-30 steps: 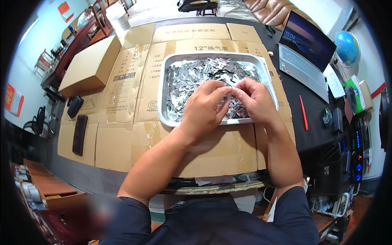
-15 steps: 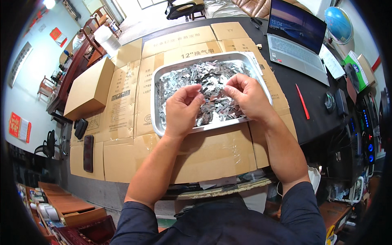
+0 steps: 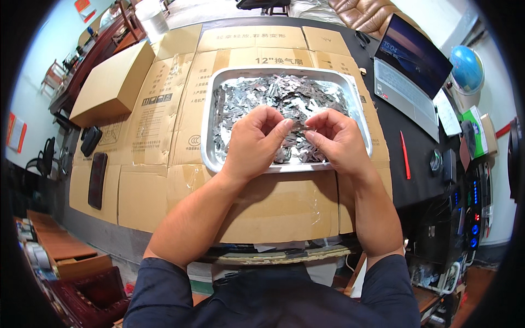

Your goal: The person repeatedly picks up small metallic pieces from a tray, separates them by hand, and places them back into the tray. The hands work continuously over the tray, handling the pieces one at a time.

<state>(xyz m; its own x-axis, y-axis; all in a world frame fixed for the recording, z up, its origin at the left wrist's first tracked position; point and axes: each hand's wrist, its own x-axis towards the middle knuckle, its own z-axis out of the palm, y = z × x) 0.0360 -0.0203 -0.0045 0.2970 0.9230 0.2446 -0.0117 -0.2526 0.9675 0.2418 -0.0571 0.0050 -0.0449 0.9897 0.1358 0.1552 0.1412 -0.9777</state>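
Observation:
A white-rimmed metal tray [image 3: 205,131] holds a heap of small, flat, silvery metal pieces [image 3: 284,95]. Over the near half of this heap, both my hands are brought close together. My left hand [image 3: 256,143] is closed in a pinch, thumb against fingers, at what looks like a thin metal strip [image 3: 299,128]. From the other side my right hand [image 3: 340,143] pinches at the same strip with thumb and forefinger. The strip is small and partly covered by the fingertips, so its exact shape is hard to make out.
Flattened cardboard [image 3: 262,213] lies under the tray. A closed cardboard box [image 3: 112,82], a black case [image 3: 91,140] and a phone [image 3: 97,180] are at the left. To the right are an open laptop [image 3: 407,82], a red pen [image 3: 404,154] and a globe [image 3: 466,68].
My hands have come nearer each other, the left moving right and the fingertips meeting over the heap. The whole view has shifted slightly.

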